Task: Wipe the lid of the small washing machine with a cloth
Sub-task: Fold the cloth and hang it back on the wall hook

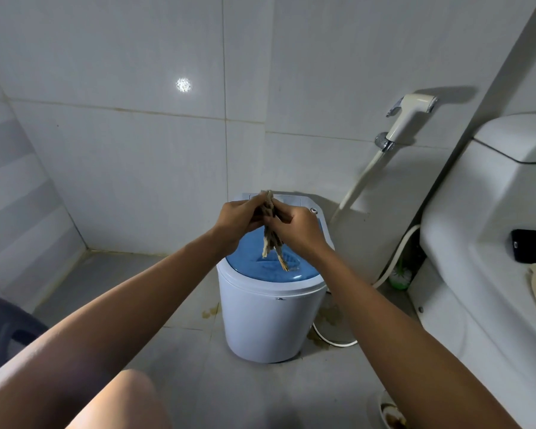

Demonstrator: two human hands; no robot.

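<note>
A small white washing machine (pixel 268 320) stands on the tiled floor against the back wall. Its blue lid (pixel 260 267) is closed. Above the lid, my left hand (pixel 240 222) and my right hand (pixel 297 227) both grip a bunched, brownish cloth (pixel 270 239). The cloth's loose ends hang down between the hands, just over the lid; whether they touch it I cannot tell. Part of the machine's rear control panel (pixel 294 200) is hidden behind my hands.
A white toilet with its cistern (pixel 483 212) fills the right side, with a dark phone (pixel 532 246) on it. A bidet sprayer (pixel 409 119) and hose hang on the wall. A white cable (pixel 331 341) lies beside the machine. A dark bucket (pixel 3 329) sits at the left.
</note>
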